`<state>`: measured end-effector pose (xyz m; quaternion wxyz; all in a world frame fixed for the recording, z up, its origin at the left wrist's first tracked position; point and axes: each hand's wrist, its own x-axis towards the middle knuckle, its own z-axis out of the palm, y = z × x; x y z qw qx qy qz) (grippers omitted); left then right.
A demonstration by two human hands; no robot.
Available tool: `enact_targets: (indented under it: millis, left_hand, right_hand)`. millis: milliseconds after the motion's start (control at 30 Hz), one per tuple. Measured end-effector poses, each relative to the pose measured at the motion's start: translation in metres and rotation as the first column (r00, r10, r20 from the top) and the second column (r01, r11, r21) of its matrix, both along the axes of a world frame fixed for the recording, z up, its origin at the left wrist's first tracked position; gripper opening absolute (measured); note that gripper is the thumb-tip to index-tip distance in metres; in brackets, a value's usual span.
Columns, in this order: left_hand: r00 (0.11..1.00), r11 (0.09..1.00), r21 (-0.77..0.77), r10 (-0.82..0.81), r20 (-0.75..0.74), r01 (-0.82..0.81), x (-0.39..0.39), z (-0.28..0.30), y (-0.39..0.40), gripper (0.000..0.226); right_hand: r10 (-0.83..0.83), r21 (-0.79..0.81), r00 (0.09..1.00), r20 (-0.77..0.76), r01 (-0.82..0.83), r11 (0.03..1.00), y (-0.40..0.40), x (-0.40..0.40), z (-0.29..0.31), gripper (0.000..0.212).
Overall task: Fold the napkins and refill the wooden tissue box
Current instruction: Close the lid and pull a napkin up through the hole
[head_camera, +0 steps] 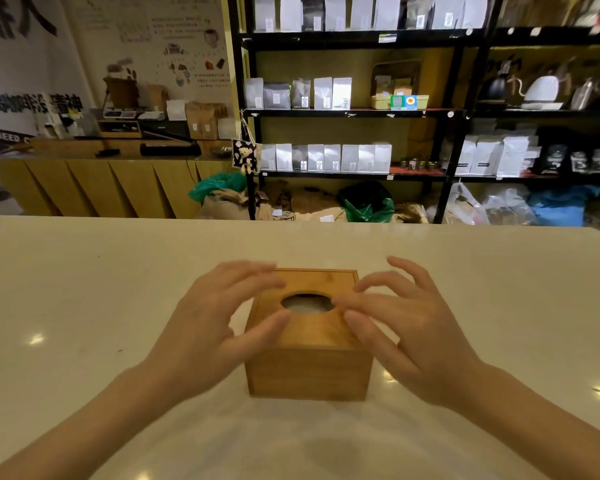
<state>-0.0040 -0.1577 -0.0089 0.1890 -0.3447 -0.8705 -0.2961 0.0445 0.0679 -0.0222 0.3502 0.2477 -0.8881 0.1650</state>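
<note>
Fingers (246,282), left hand (208,327): spread and loosely curved, gripping nothing; tips blurred, over the 9 o'clock edge of the box top, thumb near the lid's near-left corner; contact with the wood cannot be told. Fingers (378,289), right hand (413,330): likewise spread and empty, tips at the 3 o'clock rim of the round hole, thumb over the lid's near-right part. Wooden tissue box (309,372): one, cube-shaped, honey-coloured, standing upright at the centre of the surface (84,306), between the two hands. Lid (312,330): seated flat on the box, with a round opening (307,303) at its middle. Napkins (307,305): pale paper visible inside the opening, below lid level; count and fold not discernible. Surface: pale, glossy, with light reflections at 8 o'clock and 4 o'clock of the box. Background, 12 o'clock: black shelving (354,112) stocked with white and grey pouches; kettles on a shelf at 2 o'clock; wooden counter (101,185) at 10 o'clock.
</note>
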Motion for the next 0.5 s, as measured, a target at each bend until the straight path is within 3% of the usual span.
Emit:
enact_targets:
  millis: [100,233,400,500]
  left_hand:
    - [0.985,0.991,-0.13,-0.007,0.172,0.03,-0.026,0.003,0.007,0.075]
    - [0.925,0.924,-0.376,0.076,0.372,0.075,-0.044,-0.003,0.014,0.096]
    - [0.888,0.906,-0.399,0.062,0.456,0.142,-0.043,-0.001,0.012,0.083]
    - [0.877,0.909,-0.383,0.043,0.478,0.164,-0.039,-0.001,0.012,0.076]
  right_hand:
    - [-0.03,-0.044,0.986,0.161,0.037,0.998,-0.007,-0.018,0.021,0.034]
    - [-0.054,0.206,0.911,0.41,-0.035,0.978,-0.021,-0.039,0.042,0.027]
    - [-0.081,0.344,0.812,0.577,-0.153,0.926,-0.034,-0.059,0.056,0.022]
    - [-0.126,0.465,0.803,0.582,-0.201,0.862,-0.039,-0.065,0.061,0.023]
